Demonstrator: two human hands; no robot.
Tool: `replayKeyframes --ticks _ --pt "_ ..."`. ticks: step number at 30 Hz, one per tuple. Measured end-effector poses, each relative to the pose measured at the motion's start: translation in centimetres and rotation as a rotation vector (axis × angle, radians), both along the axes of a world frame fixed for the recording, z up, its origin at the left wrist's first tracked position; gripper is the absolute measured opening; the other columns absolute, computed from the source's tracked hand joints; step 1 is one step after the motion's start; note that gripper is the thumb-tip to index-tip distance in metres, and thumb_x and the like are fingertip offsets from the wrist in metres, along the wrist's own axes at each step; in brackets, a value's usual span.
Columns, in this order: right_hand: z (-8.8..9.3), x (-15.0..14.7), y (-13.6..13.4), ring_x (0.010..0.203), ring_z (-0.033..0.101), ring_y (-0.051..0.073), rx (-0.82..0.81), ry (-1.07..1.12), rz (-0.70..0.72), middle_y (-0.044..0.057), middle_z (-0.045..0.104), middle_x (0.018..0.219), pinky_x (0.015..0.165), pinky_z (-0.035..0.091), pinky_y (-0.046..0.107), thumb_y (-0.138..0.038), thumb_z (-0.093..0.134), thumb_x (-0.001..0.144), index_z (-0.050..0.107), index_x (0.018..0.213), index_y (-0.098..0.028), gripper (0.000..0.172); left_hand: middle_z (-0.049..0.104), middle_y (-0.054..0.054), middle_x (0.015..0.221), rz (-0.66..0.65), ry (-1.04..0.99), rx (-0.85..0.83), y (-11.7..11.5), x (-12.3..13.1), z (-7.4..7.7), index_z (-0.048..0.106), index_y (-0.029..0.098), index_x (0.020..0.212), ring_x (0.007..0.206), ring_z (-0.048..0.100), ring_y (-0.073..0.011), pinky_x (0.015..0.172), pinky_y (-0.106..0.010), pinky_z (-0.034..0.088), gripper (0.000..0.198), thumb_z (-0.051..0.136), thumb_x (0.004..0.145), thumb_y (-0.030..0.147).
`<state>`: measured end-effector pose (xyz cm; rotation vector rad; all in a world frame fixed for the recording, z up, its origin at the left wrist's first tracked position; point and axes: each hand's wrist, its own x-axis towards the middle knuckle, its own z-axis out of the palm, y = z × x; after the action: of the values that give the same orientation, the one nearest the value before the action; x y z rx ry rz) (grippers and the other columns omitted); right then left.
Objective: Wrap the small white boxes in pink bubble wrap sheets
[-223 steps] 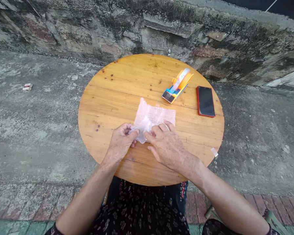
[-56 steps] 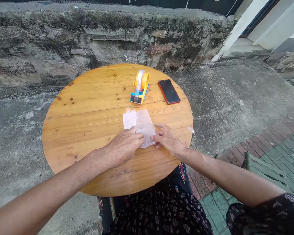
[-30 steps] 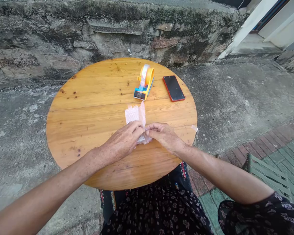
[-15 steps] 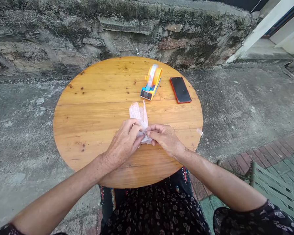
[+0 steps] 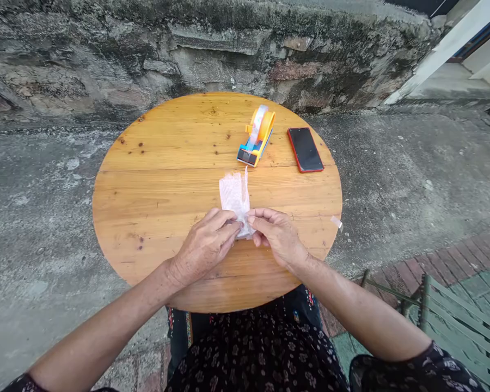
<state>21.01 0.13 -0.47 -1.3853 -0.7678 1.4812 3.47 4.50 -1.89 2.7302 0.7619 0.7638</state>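
Observation:
A crumpled piece of thin, whitish-pink bubble wrap or similar sheet (image 5: 233, 191) lies on the wooden table, its torn upper end pointing away from me. My left hand (image 5: 207, 235) grips its near left side, fingers bent over it. On the near right side, my right hand (image 5: 276, 233) pinches the sheet between thumb and forefinger. Whether something is wrapped inside is hidden by the fingers. Beyond the sheet stands a yellow and blue tape dispenser (image 5: 258, 135) with a roll of clear tape in it.
The round wooden table (image 5: 155, 201) carries a red-cased phone (image 5: 305, 149) at the right. A short strip of tape (image 5: 336, 221) sticks to the table's right edge. A stone wall (image 5: 212, 60) rises behind, and a green slatted chair (image 5: 461, 321) stands at lower right.
My left fingers have drawn slightly toward me and lie flatter, so more of the sheet shows. The right hand keeps its pinch. The whole view has shifted slightly.

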Motion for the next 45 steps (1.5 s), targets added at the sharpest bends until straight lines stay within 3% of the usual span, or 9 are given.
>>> replayKeyframes --ticks 5,9,15,17,23,28,35,40,45 --pt "0.1 0.0 0.4 0.038 0.041 0.005 0.071 -0.054 0.061 -0.006 0.055 0.052 0.042 0.030 0.021 -0.034 0.064 0.076 0.063 0.080 -0.017 0.017 0.063 -0.009 0.104 -0.057 -0.004 -0.005 0.1 -0.3 0.4 0.065 0.014 0.103 0.089 0.052 -0.0191 0.077 -0.031 0.048 0.020 0.050 0.090 0.010" --pt "0.5 0.0 0.5 0.039 0.043 0.006 0.138 -0.289 0.175 -0.005 0.056 0.057 0.041 0.033 0.022 -0.028 0.058 0.082 0.064 0.084 -0.016 0.013 0.063 -0.009 0.101 -0.063 -0.035 -0.029 0.0 0.0 0.3 0.065 0.014 0.095 0.090 0.052 -0.0188 0.078 -0.031 0.048 0.018 0.050 0.089 0.008" --pt "1.5 -0.1 0.3 0.072 0.062 0.014 0.308 -0.700 0.296 0.002 0.070 0.079 0.069 0.046 0.027 -0.017 0.052 0.085 0.068 0.089 -0.018 0.016 0.066 -0.006 0.100 0.013 -0.155 -0.128 -0.6 0.2 -0.1 0.061 0.017 0.097 0.095 0.056 -0.0191 0.085 -0.034 0.048 0.015 0.050 0.089 0.009" --pt "1.7 0.1 0.4 0.073 0.062 0.014 0.335 -0.750 0.351 0.002 0.070 0.081 0.069 0.046 0.028 -0.014 0.049 0.086 0.069 0.089 -0.019 0.021 0.066 -0.006 0.104 0.016 -0.193 -0.156 -0.8 0.0 -0.1 0.059 0.017 0.100 0.099 0.058 -0.0195 0.087 -0.036 0.048 0.019 0.050 0.086 0.007" --pt "2.9 0.7 0.9 0.047 0.053 0.009 0.325 -0.746 0.494 -0.004 0.062 0.058 0.056 0.043 0.024 -0.006 0.040 0.083 0.068 0.087 -0.019 0.031 0.067 -0.006 0.107 -0.013 -0.232 -0.221 -1.0 -0.6 0.0 0.055 0.020 0.113 0.098 0.060 -0.0192 0.087 -0.037 0.048 0.033 0.047 0.084 0.005" --pt "4.3 0.8 1.9 0.037 0.053 0.009 0.223 -0.725 0.647 -0.007 0.054 0.043 0.051 0.043 0.024 0.000 0.039 0.078 0.068 0.083 -0.016 0.034 0.066 -0.007 0.108 -0.017 -0.219 -0.186 -1.0 -0.3 -0.3 0.061 0.019 0.109 0.099 0.059 -0.0194 0.085 -0.036 0.048 0.021 0.053 0.090 0.016" --pt "5.0 1.3 3.7 0.043 0.051 0.009 0.289 -0.751 0.810 -0.005 0.055 0.043 0.049 0.037 0.023 -0.001 0.044 0.076 0.068 0.071 -0.018 0.030 0.067 -0.005 0.088 0.230 -0.347 -0.167 -1.8 1.7 -0.6 0.064 0.018 0.084 0.084 0.059 -0.0168 0.076 -0.034 0.049 0.010 0.058 0.090 0.023" --pt "4.3 1.6 4.6 0.062 0.055 0.012 0.411 -0.779 0.802 0.000 0.067 0.065 0.059 0.038 0.025 -0.004 0.054 0.075 0.070 0.070 -0.020 0.023 0.066 -0.005 0.091 0.248 -0.317 -0.202 -2.1 1.7 -0.4 0.064 0.019 0.084 0.089 0.060 -0.0183 0.080 -0.037 0.050 0.008 0.058 0.088 0.017" --pt "3.1 2.8 4.0 0.058 0.052 0.009 0.397 -0.687 0.644 -0.003 0.065 0.068 0.058 0.038 0.024 -0.010 0.047 0.083 0.071 0.087 -0.020 0.026 0.063 -0.004 0.092 0.283 -0.308 -0.200 -2.5 1.6 -0.5 0.063 0.019 0.081 0.089 0.059 -0.0175 0.080 -0.036 0.051 0.009 0.058 0.087 0.016"
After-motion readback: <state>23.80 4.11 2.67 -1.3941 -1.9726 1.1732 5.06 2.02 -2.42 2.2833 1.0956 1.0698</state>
